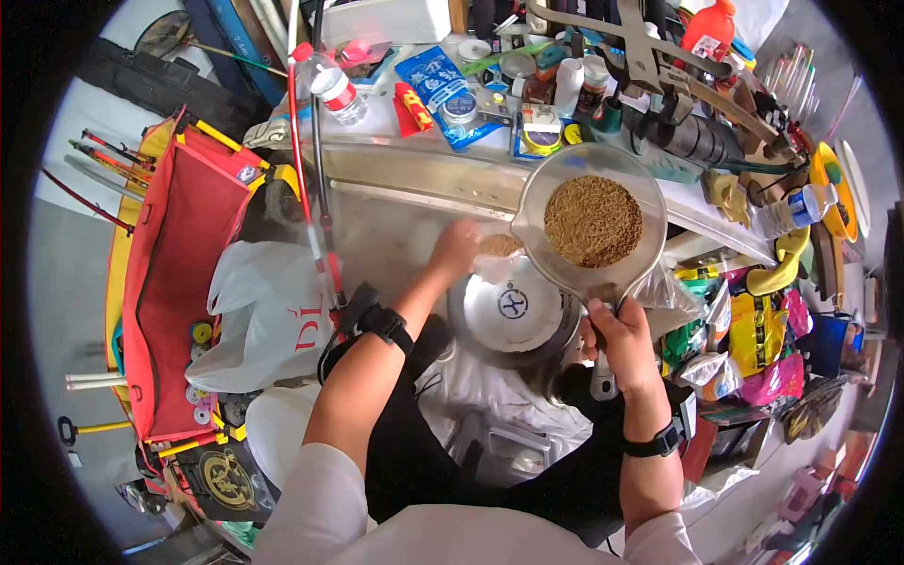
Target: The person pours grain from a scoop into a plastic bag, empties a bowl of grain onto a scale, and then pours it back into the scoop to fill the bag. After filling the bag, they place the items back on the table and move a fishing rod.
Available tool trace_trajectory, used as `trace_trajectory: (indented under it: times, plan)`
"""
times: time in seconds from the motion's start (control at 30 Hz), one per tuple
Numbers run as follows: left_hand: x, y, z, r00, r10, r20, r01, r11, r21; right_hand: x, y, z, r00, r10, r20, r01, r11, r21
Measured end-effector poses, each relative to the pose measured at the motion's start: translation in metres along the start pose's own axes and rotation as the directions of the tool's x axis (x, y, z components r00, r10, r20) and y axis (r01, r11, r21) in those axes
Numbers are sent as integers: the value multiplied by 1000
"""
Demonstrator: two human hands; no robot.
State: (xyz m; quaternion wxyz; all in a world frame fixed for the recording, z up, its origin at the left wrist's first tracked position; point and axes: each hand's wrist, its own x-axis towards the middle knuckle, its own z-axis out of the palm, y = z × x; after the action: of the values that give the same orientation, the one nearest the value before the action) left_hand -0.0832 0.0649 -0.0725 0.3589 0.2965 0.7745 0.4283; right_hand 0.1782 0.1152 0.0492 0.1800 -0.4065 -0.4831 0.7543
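My right hand [625, 339] grips the handle of a clear plastic scoop with a pouring lip [653, 191]. Coarse brown granules [593, 220] fill the bottom of that scoop. My left hand [455, 247], slightly blurred, is closed at the side of a small translucent cup [494, 268]. Finer brown powder [500, 245] sits in this cup, close to the scoop's lip. Beneath both vessels is a round metal pan [487, 321] with a dark printed emblem on its pale base; the scoop and cup cover parts of its rim.
A worktop [381, 145] ahead carries bottles, packets and a metal clamp-like frame [639, 49]. Red and black poles [296, 141] stand near a white plastic bag [261, 325]. Left is a red fabric bag [169, 282]; right, several colourful packets [756, 332].
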Motion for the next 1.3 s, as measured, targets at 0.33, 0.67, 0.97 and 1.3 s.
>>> trace_trajectory:
  times: [0.33,0.67,0.97,1.3]
  plan:
    - [-47,12,-25,985,-31,168,61,982,-178,-3,3,-4,996,-67,-52,48,953,-298]
    - [-64,36,-22,950,-27,312,54,996,-77,-4,2,0,989,-142,-34,103,845,-525]
    - [-58,42,-15,942,91,324,-83,996,-39,-8,0,2,950,-313,-15,217,689,-692]
    - [-64,53,-17,911,28,411,-16,999,-33,-15,6,-2,936,-352,1,234,621,-748]
